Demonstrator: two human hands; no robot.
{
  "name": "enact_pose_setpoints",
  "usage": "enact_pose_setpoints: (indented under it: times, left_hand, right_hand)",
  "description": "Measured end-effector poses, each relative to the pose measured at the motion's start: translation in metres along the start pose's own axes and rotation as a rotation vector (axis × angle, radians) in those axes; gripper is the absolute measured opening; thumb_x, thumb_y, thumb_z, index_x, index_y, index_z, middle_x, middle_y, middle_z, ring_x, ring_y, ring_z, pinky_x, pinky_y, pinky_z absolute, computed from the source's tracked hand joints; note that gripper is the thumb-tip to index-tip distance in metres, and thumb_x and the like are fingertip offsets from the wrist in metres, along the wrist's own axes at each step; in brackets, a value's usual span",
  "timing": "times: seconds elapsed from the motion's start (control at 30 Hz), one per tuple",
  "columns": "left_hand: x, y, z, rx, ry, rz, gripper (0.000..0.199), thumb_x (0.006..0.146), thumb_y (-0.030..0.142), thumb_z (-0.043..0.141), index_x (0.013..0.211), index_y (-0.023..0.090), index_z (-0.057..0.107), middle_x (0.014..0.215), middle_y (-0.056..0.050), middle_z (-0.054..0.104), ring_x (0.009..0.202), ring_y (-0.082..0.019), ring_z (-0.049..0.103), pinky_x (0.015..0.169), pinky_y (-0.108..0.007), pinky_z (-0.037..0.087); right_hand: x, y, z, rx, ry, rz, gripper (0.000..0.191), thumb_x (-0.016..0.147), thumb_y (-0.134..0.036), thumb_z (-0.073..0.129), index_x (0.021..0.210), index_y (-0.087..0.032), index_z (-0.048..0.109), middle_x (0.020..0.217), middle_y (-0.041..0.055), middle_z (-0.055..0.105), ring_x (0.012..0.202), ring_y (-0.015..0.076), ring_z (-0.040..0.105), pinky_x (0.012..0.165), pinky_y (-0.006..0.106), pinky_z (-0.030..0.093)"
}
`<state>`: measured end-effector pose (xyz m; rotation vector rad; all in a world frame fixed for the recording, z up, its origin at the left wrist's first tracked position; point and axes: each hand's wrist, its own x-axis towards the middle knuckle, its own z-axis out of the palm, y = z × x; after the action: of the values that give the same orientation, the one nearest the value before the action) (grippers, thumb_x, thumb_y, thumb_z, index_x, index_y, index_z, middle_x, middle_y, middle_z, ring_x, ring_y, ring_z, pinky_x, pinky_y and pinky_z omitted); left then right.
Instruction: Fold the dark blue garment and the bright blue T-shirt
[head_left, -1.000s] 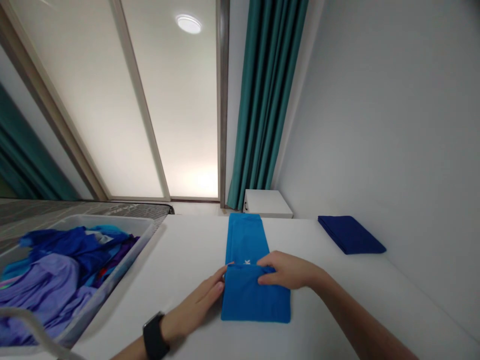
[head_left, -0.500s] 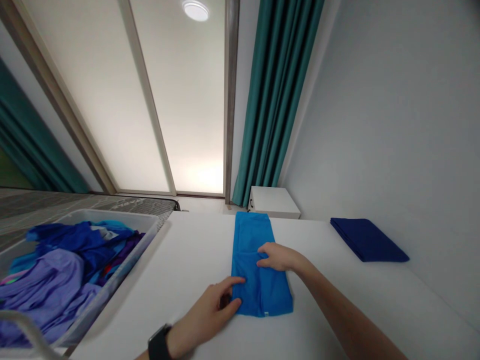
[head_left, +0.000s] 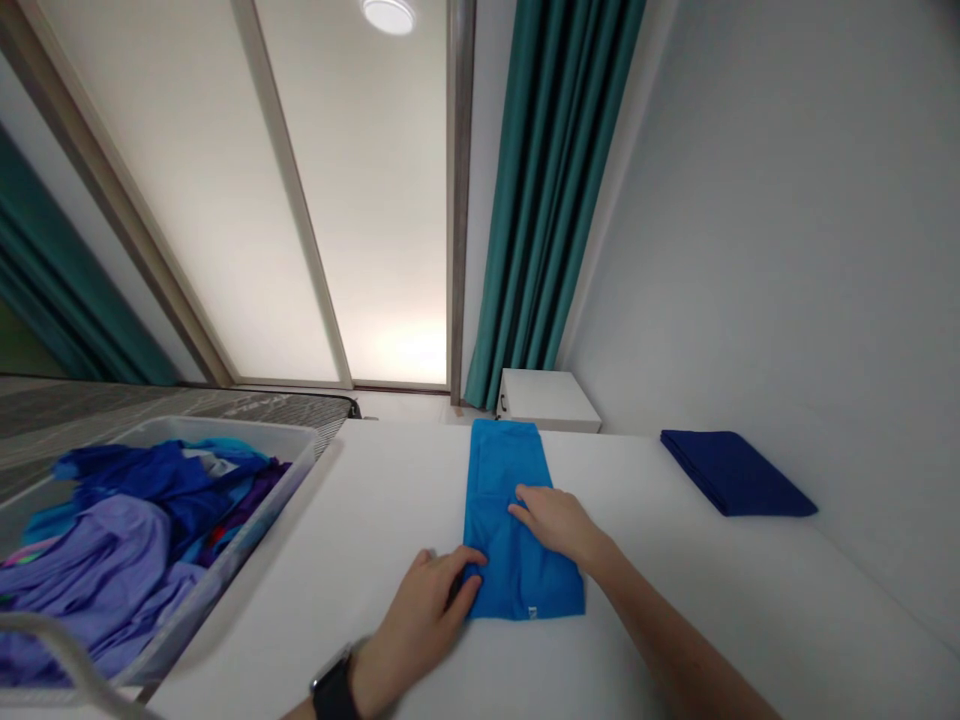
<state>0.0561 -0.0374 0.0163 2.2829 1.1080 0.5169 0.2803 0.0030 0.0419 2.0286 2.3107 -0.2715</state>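
Note:
A bright blue garment [head_left: 517, 570], folded into a long strip, lies on the white table with a small pale tag at its near edge. My left hand [head_left: 431, 605], a black watch on its wrist, touches the strip's left edge with finger and thumb a little apart. On the middle of the cloth rests my right hand [head_left: 559, 522], its index finger stretched out and its thumb apart from it. The undersides of the fingers on both hands are hidden.
To the left stands a pale plastic bin [head_left: 300, 465] heaped with blue and lavender clothes [head_left: 112, 560]. A folded navy cloth [head_left: 739, 475] lies at the table's right. Beyond the far table edge is a white cabinet [head_left: 551, 395]. A grey curved bar [head_left: 64, 655] crosses the lower left corner.
My left hand has shifted slightly, its fingertips still by the cloth's left edge. The right hand has turned a little and lies flatter. The blue garment has hardly moved.

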Motion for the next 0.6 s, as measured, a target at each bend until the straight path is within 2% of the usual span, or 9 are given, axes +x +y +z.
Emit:
enact_pose_setpoints:
  times: [0.17,0.27,0.4,0.53,0.6]
  left_hand:
    - [0.0,0.001,-0.001,0.024,0.002,0.009,0.022,0.094,0.032,0.048,0.111,0.025,0.061,0.076,0.001,0.069,0.076,-0.02,0.062,0.08,-0.035,0.039]
    - [-0.001,0.002,-0.001,0.02,0.004,0.014,0.021,0.095,0.031,0.047,0.109,0.026,0.062,0.076,0.001,0.069,0.075,-0.02,0.062,0.078,-0.034,0.038]
    - [0.0,0.002,-0.002,-0.007,0.002,0.02,0.024,0.097,0.032,0.043,0.109,0.025,0.062,0.076,0.002,0.068,0.07,-0.018,0.06,0.077,-0.033,0.037]
    - [-0.001,0.003,-0.004,-0.023,0.004,0.023,0.026,0.097,0.035,0.041,0.108,0.025,0.062,0.075,0.001,0.067,0.068,-0.018,0.057,0.075,-0.033,0.037]
    - [-0.001,0.004,-0.005,-0.024,0.01,0.022,0.027,0.097,0.036,0.042,0.108,0.024,0.063,0.074,0.0,0.067,0.069,-0.019,0.057,0.073,-0.033,0.037]
  right_hand:
    - [0.0,0.003,0.007,-0.005,0.035,-0.022,0.027,0.099,-0.04,0.042,0.107,-0.02,0.059,0.105,0.0083,0.07,0.095,0.0244,0.066,0.073,0.03,0.044]
    - [-0.005,0.001,0.005,0.003,0.069,-0.023,0.025,0.099,-0.038,0.043,0.109,-0.02,0.058,0.105,0.0086,0.068,0.093,0.0235,0.066,0.074,0.03,0.044]
    - [-0.021,-0.003,-0.002,0.016,0.227,-0.044,0.027,0.097,-0.033,0.044,0.117,-0.02,0.056,0.111,0.0109,0.062,0.1,0.0238,0.06,0.085,0.033,0.044]
    - [-0.048,0.004,0.005,0.119,0.401,0.1,0.038,0.096,-0.036,0.04,0.127,-0.018,0.053,0.113,0.0136,0.058,0.104,0.0267,0.056,0.088,0.037,0.043]
    - [-0.063,0.01,0.017,0.266,0.419,0.17,0.042,0.096,-0.039,0.038,0.13,-0.018,0.05,0.106,0.0121,0.06,0.098,0.0258,0.058,0.084,0.036,0.044]
